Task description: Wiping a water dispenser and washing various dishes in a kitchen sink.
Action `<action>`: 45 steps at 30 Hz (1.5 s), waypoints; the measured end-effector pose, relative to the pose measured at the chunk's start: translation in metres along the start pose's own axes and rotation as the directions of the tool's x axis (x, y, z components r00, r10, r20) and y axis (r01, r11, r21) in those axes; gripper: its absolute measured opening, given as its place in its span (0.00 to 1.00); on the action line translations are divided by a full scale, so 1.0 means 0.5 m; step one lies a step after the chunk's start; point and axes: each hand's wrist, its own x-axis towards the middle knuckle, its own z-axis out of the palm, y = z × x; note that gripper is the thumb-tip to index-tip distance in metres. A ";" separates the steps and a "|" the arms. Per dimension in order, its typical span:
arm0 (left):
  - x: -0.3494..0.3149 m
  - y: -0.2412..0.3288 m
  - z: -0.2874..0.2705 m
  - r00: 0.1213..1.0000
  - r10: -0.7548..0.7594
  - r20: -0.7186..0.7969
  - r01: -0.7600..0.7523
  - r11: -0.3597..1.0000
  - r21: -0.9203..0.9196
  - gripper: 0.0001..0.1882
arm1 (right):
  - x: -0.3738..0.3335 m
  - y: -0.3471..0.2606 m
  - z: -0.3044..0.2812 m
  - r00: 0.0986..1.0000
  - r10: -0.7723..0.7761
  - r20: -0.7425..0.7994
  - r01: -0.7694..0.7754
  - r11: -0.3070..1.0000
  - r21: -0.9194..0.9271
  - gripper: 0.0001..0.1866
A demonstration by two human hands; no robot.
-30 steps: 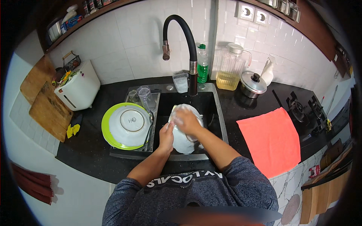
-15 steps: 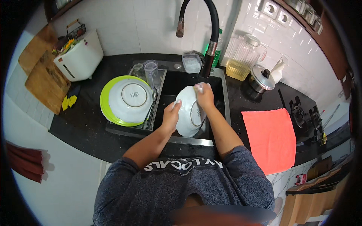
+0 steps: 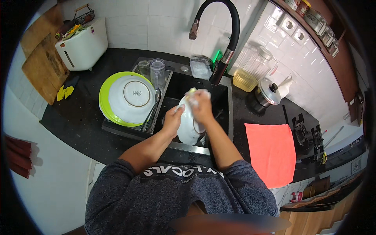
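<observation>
My left hand (image 3: 172,120) grips the left rim of a white scalloped plate (image 3: 186,131), thumb over the edge. The plate is tilted over the black sink (image 3: 219,96), its underside partly in view. My right hand (image 3: 201,107) is closed against the plate's upper part, slightly blurred. A yellowish, foamy sponge (image 3: 192,90) shows at its fingertips. Left of the basin, a white bowl (image 3: 121,98) lies upside down on a lime-green plate (image 3: 105,92). Cutlery (image 3: 150,113) and two clear glasses (image 3: 157,70) are beside them on the drainer.
A black flexible faucet (image 3: 229,53) arches over the sink's back. A clear tub (image 3: 200,68), a pitcher of yellow liquid (image 3: 246,78) and a lidded pot (image 3: 268,93) stand behind. A coral cloth (image 3: 270,152) lies right, near the stove (image 3: 303,131). A white toaster (image 3: 84,47) stands left.
My right hand has moved up and left across the plate with the sponge, now covering more of it. The plate has turned to a steeper tilt. The whole view has shifted slightly.
</observation>
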 end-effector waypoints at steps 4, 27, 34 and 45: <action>0.027 -0.020 -0.026 0.991 0.056 -0.125 -0.056 0.998 0.007 0.14 | -0.011 0.067 0.010 0.809 0.588 -0.005 -0.584 0.805 0.104 0.12; 0.010 0.015 0.004 0.977 0.134 -0.167 -0.140 0.990 -0.020 0.14 | -0.017 -0.092 0.005 0.994 0.097 0.050 -0.102 0.987 0.120 0.19; 0.004 0.002 0.008 0.991 0.109 0.081 -0.119 0.983 0.137 0.15 | 0.013 0.012 -0.053 0.851 0.525 -0.006 -0.514 0.836 0.194 0.17; -0.006 0.028 0.013 0.990 0.103 0.093 -0.096 0.992 -0.078 0.18 | -0.016 0.128 -0.028 0.617 0.780 0.108 -0.669 0.447 0.594 0.18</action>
